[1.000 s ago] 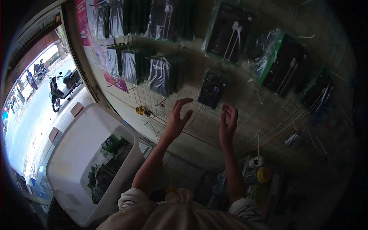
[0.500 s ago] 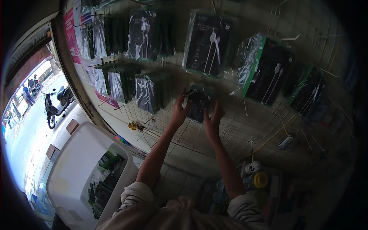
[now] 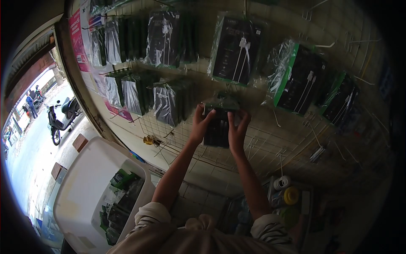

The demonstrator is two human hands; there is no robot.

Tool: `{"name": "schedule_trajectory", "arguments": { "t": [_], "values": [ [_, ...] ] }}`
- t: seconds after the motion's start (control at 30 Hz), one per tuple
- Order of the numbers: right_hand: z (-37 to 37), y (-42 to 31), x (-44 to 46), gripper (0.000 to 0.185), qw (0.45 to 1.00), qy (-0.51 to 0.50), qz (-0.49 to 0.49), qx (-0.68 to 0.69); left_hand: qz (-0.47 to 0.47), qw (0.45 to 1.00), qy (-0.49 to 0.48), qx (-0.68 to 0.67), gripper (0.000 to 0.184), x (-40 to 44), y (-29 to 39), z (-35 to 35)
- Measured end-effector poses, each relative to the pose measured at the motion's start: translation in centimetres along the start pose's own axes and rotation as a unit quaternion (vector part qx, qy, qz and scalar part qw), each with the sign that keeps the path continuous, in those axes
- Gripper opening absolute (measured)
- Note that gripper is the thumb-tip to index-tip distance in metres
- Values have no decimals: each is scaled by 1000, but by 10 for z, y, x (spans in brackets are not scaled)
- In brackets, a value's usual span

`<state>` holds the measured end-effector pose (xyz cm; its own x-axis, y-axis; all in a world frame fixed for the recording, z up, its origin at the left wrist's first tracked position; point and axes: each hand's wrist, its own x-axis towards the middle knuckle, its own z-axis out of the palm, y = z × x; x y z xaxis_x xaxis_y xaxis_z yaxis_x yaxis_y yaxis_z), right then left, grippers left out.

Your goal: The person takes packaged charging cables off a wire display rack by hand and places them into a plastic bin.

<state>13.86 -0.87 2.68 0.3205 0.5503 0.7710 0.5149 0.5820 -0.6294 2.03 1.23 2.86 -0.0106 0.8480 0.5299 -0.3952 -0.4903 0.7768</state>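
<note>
White tub [image 3: 80, 186]: green and black packets [image 3: 120, 201] inside. Dark package [image 3: 217, 134], long axis upright, plastic-flap end up, pinched between left hand [image 3: 200, 123] and right hand [image 3: 238, 128], before wire grid [image 3: 182, 137]; hung or free, unclear in gloom.

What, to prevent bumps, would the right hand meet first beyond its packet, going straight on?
Likely the large cable packet above the right hand, though the wall could come first: depth's unclear.

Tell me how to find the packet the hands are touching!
Find the wire grid, then the big cable packet at top centre. Just below it is a smaller dark packet. Unlike its neighbours, it has the left hand and right hand on it.
</note>
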Motion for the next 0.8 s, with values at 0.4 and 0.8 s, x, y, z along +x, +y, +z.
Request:
{"name": "schedule_trajectory", "arguments": {
  "t": [0.4, 0.8],
  "values": [
    [-10, -69, -12, 35, 961, -39, 116, 250, -67, 996, 46, -29, 33, -27, 62, -3],
    [-4, -99, -88, 41, 934, -225, 95, 261, -23, 981, 171, 93, 26, -87, 106, -46]
  ]
}}
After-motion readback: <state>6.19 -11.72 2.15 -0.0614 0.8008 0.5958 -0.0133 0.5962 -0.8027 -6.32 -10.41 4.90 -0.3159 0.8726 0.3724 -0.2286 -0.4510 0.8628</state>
